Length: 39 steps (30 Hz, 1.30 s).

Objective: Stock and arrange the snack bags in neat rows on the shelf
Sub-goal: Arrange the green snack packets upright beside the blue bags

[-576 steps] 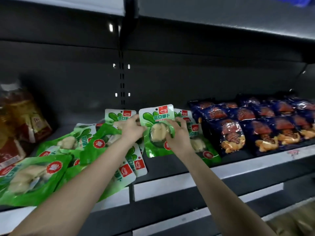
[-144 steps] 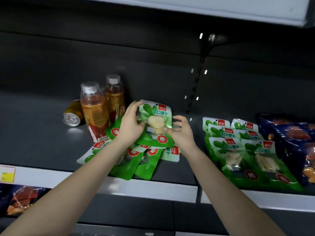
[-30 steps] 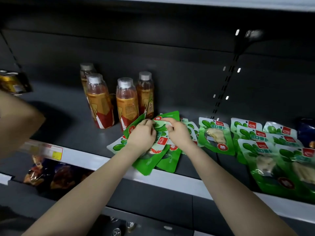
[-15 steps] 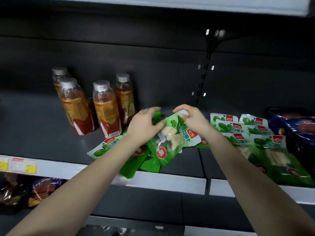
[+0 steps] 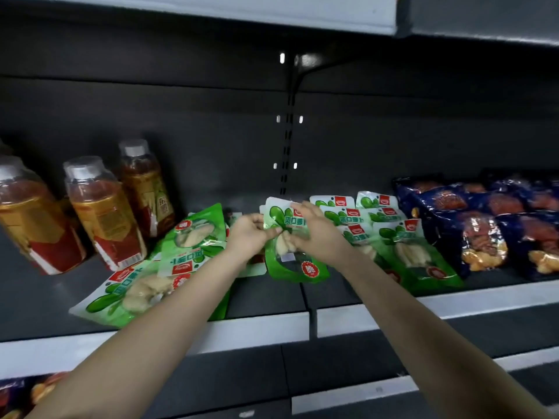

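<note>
My left hand [image 5: 248,235] and right hand [image 5: 319,237] pinch one green bag [image 5: 298,267], fingers curled. I should lay it flat, touching the neat row [image 5: 390,237] at three o'clock.

"脆" on green snack bag [image 5: 298,267]

The green bag [image 5: 295,267] in the middle is looking like shiny plastic film, with a clear window that's showing the pale stuff inside. The loose green bags [image 5: 193,237] beside it are glinting the same way. The blue bags [image 5: 472,234] are coming across crinkly and even glossier. The bottles [image 5: 102,213] are showing clear plastic with slick printed labels and film over the caps. The shelf [image 5: 266,297] and back panel [image 5: 181,122] are reading as matt dark painted metal, and the pale front strip [image 5: 257,331] is looking smooth.
</note>
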Motion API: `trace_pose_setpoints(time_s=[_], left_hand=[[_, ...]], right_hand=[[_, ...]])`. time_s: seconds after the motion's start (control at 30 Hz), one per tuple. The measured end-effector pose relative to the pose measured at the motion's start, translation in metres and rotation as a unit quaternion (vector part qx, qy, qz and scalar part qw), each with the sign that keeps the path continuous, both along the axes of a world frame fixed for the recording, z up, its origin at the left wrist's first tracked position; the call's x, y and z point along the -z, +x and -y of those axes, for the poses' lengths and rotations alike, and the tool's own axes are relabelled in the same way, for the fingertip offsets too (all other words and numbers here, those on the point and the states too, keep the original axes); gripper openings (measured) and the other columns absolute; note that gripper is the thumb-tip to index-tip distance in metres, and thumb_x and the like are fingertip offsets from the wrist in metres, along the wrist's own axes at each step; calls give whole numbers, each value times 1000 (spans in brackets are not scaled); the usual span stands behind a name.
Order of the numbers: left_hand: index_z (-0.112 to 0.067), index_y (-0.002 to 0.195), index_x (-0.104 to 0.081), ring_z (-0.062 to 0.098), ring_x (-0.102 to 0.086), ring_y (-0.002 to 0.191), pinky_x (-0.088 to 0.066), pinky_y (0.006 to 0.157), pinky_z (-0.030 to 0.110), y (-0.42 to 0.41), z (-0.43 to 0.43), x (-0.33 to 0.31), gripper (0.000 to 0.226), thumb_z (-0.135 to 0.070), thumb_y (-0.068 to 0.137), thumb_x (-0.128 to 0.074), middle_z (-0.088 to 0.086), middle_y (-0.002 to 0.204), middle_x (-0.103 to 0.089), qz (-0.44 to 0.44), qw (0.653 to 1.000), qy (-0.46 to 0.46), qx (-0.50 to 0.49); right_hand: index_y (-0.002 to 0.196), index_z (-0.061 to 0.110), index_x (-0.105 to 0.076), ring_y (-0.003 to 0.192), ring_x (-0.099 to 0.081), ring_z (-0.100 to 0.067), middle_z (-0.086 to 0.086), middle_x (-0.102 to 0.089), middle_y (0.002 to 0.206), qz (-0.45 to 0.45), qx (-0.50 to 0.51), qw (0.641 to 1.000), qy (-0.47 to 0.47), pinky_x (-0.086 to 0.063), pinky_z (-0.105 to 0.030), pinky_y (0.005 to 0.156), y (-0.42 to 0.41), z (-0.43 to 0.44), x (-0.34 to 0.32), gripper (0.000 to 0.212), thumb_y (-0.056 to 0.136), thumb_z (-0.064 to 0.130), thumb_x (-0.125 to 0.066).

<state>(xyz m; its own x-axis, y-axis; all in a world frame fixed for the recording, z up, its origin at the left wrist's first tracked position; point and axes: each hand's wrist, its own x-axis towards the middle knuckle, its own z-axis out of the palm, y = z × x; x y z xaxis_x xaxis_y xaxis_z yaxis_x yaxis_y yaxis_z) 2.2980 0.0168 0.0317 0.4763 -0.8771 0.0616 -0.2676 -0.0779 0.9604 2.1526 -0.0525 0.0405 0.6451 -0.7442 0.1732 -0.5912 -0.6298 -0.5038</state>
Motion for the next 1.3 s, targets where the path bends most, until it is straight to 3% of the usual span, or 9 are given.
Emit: trace_pose_setpoints(time_s=[0.13,0.27,0.33,0.43,0.63,0.8,0.97,1.17,1.3], left_hand=[[-12,92,-63,26,-66,93,-51,89,35,-6,15,10,20,1,78,-69,10,98,-70,27,998,37,31],[-13,112,-63,27,-64,99,-49,81,27,-5,13,12,42,7,77,-51,9,104,-70,163,986,27,-7],[-11,125,-56,29,-61,103,-44,80,24,-3,8,8,53,9,78,-45,12,111,-66,210,977,-7,-35],[-8,137,-45,24,-49,125,-37,103,25,-3,1,-3,57,10,84,-43,11,139,-49,246,966,-44,-63],[-10,137,-46,20,-44,128,-28,106,16,-1,-6,-24,58,10,83,-43,5,142,-44,276,951,-121,-64],[-17,141,-40,27,-26,139,-6,116,45,29,-7,-27,54,-11,88,-47,6,148,-36,454,884,52,-104],[-22,145,-33,33,-14,144,-8,117,51,55,-16,-6,50,-35,97,-35,8,156,-21,453,858,233,-63],[-27,144,-36,25,-25,141,-11,116,46,53,-20,22,51,-40,95,-27,2,153,-31,488,842,214,-86],[-28,142,-39,24,-28,139,-12,116,47,53,-19,23,49,-39,95,-29,1,151,-35,487,843,209,-89]], right_hand=[[150,18,-25,146,-15,-23,-3,-2,161,-64,-8,998,-9,-20,-37,118,-2,-9,22,54,101,31,-39],[153,24,-4,146,14,-22,-1,9,161,-174,-14,984,-20,1,-41,119,7,-21,44,64,100,49,-29],[153,26,-2,146,14,-21,0,9,160,-193,-5,981,-33,1,-43,118,11,-19,46,65,98,52,-28],[153,26,-8,146,12,-23,1,8,160,-206,-12,978,-27,-4,-47,118,15,-14,40,64,97,49,-30],[151,26,-13,146,11,-28,1,7,161,-212,-8,977,-18,-6,-49,117,24,-8,34,65,94,49,-34],[152,31,-3,145,16,-27,2,13,160,-213,-4,977,-15,-2,-50,117,27,-3,34,65,94,47,-29],[152,32,-2,146,15,-27,2,12,160,-212,1,977,-23,-2,-51,117,29,-4,37,65,94,47,-27],[153,24,-9,146,12,-31,-8,4,160,-230,28,971,-57,10,-56,114,38,-10,39,65,95,47,-28],[150,18,-24,147,-2,-28,-15,-17,157,-187,-7,973,-138,16,-48,113,41,-17,40,57,96,33,-34]])
